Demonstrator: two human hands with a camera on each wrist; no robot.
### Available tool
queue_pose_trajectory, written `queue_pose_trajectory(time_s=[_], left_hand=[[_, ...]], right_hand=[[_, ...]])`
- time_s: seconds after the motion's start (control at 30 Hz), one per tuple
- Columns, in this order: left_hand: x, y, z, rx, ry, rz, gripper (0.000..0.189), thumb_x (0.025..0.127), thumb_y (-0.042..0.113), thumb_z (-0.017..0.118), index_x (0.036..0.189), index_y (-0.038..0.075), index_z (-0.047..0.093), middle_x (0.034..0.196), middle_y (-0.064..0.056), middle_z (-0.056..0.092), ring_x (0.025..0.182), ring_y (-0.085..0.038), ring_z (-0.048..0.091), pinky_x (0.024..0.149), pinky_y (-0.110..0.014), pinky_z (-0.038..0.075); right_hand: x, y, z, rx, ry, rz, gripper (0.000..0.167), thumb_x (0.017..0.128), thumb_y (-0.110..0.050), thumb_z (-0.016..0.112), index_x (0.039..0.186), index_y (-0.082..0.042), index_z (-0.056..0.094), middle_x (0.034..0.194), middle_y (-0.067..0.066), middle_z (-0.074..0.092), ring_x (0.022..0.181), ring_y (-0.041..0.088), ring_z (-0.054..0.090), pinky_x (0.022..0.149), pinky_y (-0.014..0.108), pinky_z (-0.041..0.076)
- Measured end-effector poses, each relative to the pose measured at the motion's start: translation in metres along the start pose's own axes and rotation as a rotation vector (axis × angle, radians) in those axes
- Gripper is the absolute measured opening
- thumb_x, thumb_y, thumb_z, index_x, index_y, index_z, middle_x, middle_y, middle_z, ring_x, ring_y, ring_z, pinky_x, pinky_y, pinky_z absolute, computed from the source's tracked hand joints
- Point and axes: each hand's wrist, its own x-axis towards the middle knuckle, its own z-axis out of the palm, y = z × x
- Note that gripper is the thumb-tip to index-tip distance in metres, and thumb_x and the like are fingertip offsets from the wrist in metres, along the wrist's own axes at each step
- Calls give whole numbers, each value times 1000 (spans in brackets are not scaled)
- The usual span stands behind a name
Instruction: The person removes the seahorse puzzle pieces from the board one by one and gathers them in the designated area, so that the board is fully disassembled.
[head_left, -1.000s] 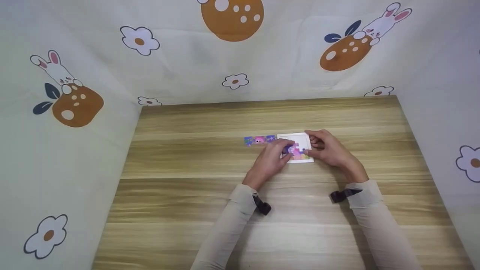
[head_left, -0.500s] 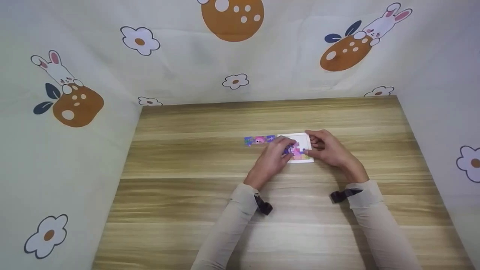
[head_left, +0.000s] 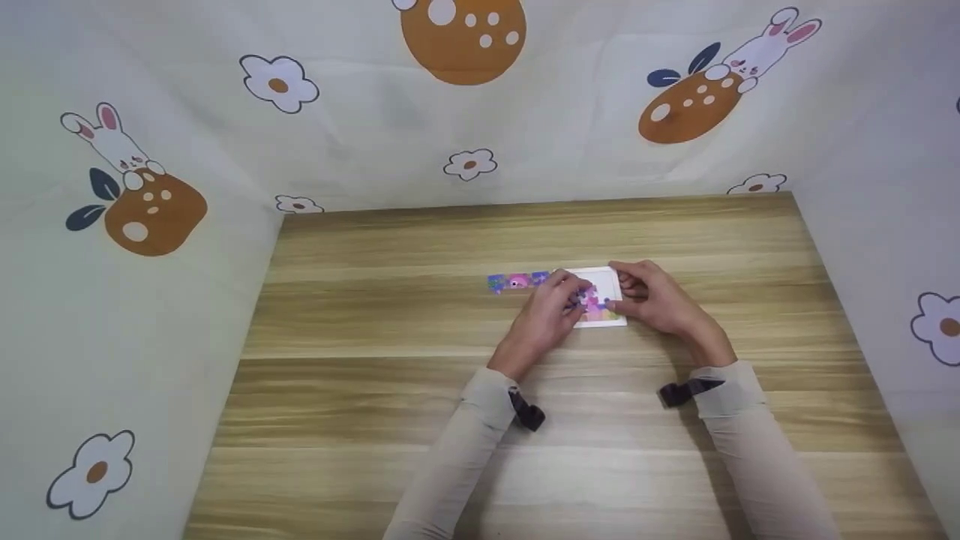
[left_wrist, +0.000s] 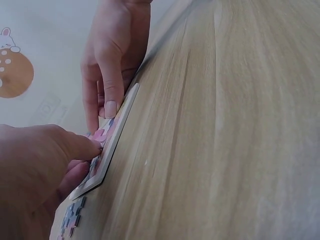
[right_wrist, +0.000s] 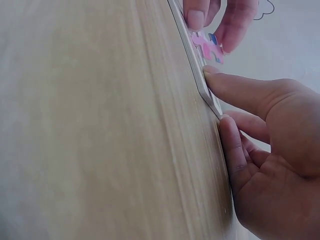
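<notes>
A small white-framed jigsaw tray (head_left: pixel 608 283) lies on the table, its lower part filled with pink, purple and yellow pieces and part of its white base bare. My left hand (head_left: pixel 546 311) covers the tray's left side. Between its thumb and fingers it pinches a pink and blue puzzle piece (right_wrist: pixel 209 47), tilted up from the tray in the right wrist view. At the opposite side my right hand (head_left: pixel 664 300) grips the tray's edge, the thumb on top and the other fingers at the outer side. Much of the left side is hidden under my left hand.
A short row of joined-looking purple, pink and green puzzle pieces (head_left: pixel 517 281) lies just left of the tray. The wood-grain table (head_left: pixel 390 315) meets a patterned cloth wall (head_left: pixel 375 135) at the back and on both sides.
My left hand has shifted slightly up over the tray, its fingers moving a little. The right hand and the tray stay in place.
</notes>
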Motion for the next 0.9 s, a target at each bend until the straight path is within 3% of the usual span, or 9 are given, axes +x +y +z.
queue_pose_trajectory(time_s=[0.4,0.6,0.77,0.9], left_hand=[[-3,-2,0,30,-5,-27,33,100,13,77,133,11,73,126,-6,69,111,-17,73,97,-18,59],[-10,-7,-1,29,46,16,30,100,18,78,130,11,74,127,-5,73,116,-18,72,103,-23,59],[-19,-15,-6,-1,95,62,30,99,16,79,128,11,75,125,-4,73,110,-17,71,97,-22,60],[-27,-22,-10,-54,112,61,30,99,14,79,128,10,75,127,-4,73,112,-16,72,100,-21,59]], right_hand=[[2,-1,4,-12,18,-3,72,91,7,81,155,13,47,127,33,51,120,43,56,115,49,54],[1,0,2,13,2,3,74,91,-2,85,156,7,51,127,26,53,119,35,56,112,33,57],[0,0,0,-1,3,-7,73,92,-6,86,154,7,52,126,23,54,116,29,56,101,14,54],[1,1,-1,-29,-7,-5,73,93,-7,85,156,7,51,124,22,54,116,28,54,103,13,53]])
